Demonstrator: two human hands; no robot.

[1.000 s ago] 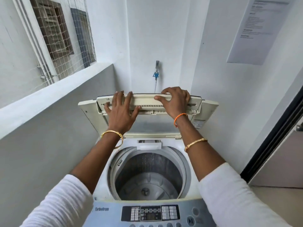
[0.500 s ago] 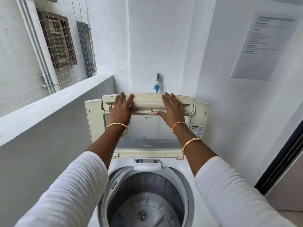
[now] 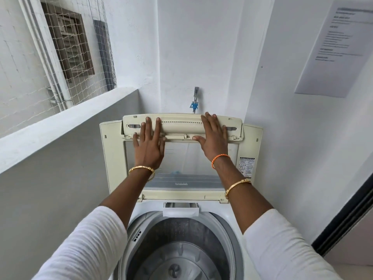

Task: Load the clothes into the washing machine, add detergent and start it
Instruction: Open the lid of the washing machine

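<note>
A top-loading washing machine (image 3: 232,211) stands in front of me. Its cream folding lid (image 3: 181,126) is raised upright against the back wall. My left hand (image 3: 149,146) lies flat on the lid's upper left part with its fingers spread. My right hand (image 3: 214,138) lies flat on the upper right part, thumb along the fold. The steel drum (image 3: 177,249) below is open and I see no clothes in it. A small white detergent drawer (image 3: 180,209) sits at the drum's back rim. No clothes or detergent are in view.
A grey parapet wall (image 3: 60,158) with netting above runs close along the left. A water tap (image 3: 195,100) with a blue fitting sticks out of the white back wall. A printed notice (image 3: 333,47) hangs on the right wall, and a dark door frame (image 3: 343,215) stands at the right.
Both hands have pushed the lid from half-folded to fully upright. They went from gripping its top edge to lying flat on it. The view tilted up, and the control panel left the frame.
</note>
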